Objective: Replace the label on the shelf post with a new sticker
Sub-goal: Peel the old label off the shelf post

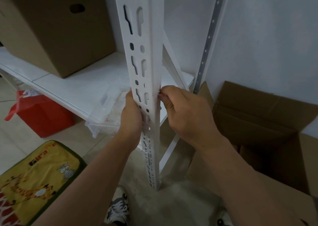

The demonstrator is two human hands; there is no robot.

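A white slotted shelf post [146,57] runs down the middle of the view. My left hand [131,115] grips the post's left face from the side, thumb along its edge. My right hand [182,110] is at the post's right face, fingers curled and pinching a small red-and-white label [159,89] at the post's edge. Most of the label is hidden behind my fingertips and the post's corner.
A white shelf board [82,86] carries a large cardboard box [56,28] and a clear plastic tray [110,108]. Below lie a red bag [43,114] and a yellow mat [34,179]. Open cardboard boxes [265,115] stand at right by the wall.
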